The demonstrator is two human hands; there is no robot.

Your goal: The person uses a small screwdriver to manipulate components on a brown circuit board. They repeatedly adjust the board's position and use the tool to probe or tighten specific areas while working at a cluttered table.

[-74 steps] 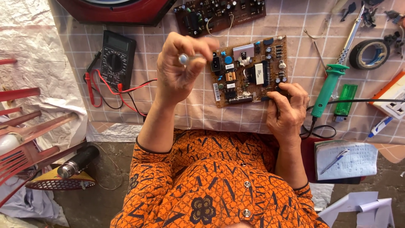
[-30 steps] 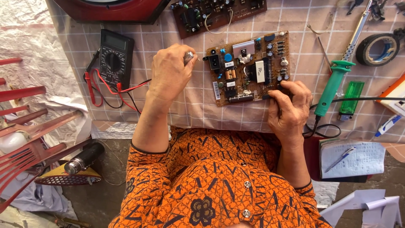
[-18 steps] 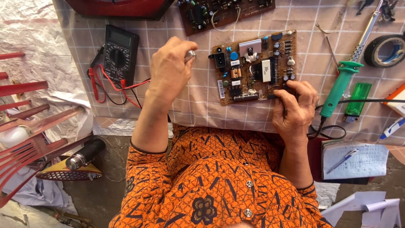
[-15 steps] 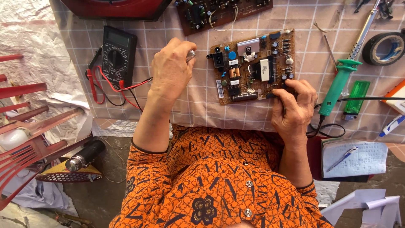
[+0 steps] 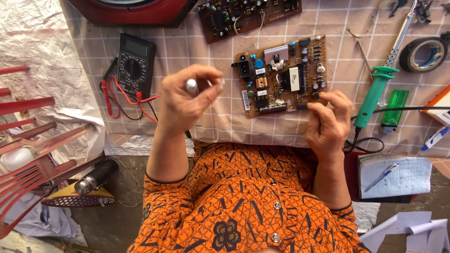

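Note:
My left hand (image 5: 185, 100) is raised over the table and pinches a small silver cylindrical component (image 5: 191, 87) with thin leads between thumb and fingers. A brown circuit board (image 5: 280, 75) with several parts on it lies on the checked tablecloth (image 5: 225, 122) to the right of that hand. My right hand (image 5: 328, 124) grips the board's lower right corner with its fingertips.
A black multimeter (image 5: 135, 65) with red and black leads lies at the left. A second circuit board (image 5: 248, 14) is at the top. A green-handled soldering iron (image 5: 377, 96), a green lighter (image 5: 393, 108), a tape roll (image 5: 425, 54) and a notepad with pen (image 5: 396, 175) are at the right.
My left hand has lifted the silver component away from the board's left edge and back toward me. My right hand stays on the board's corner.

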